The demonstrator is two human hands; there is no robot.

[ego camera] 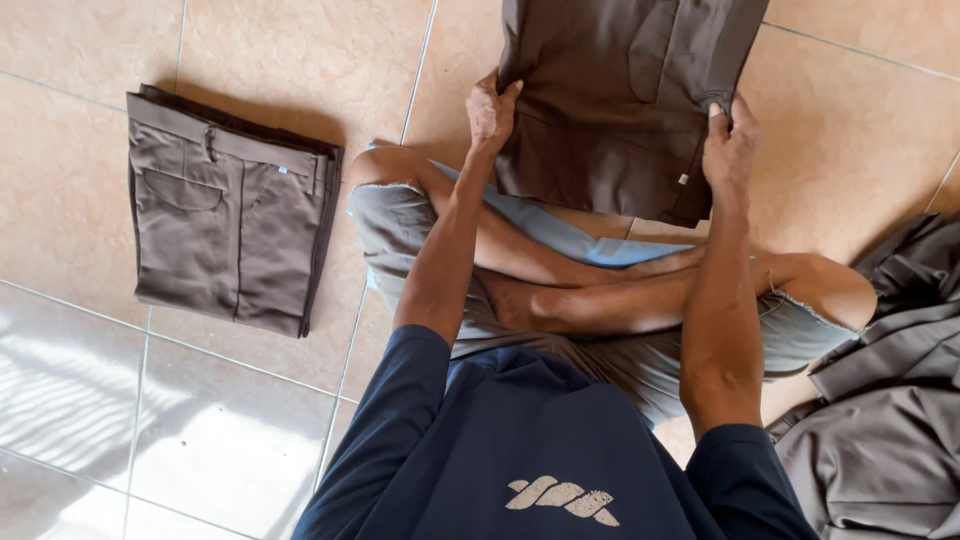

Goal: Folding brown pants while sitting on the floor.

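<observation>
Brown trousers (610,100) lie lengthwise away (waistband near), both hands gripping.

The brown trousers (615,100) pinched in the grip of the left hand (491,110) and the right hand (728,150) are smooth, matt woven cloth with stitched seams and a faint sheen along the folds. Well to the left of that grip, the folded trousers (230,235) show the same matt brown cloth, and the heap of garments (885,400) to the right of it looks alike, only rumpled. Beneath the grip the tiled floor (300,60) is glazed beige ceramic, glossy, while the grey shorts (400,225) are soft cloth with frayed hems.
</observation>
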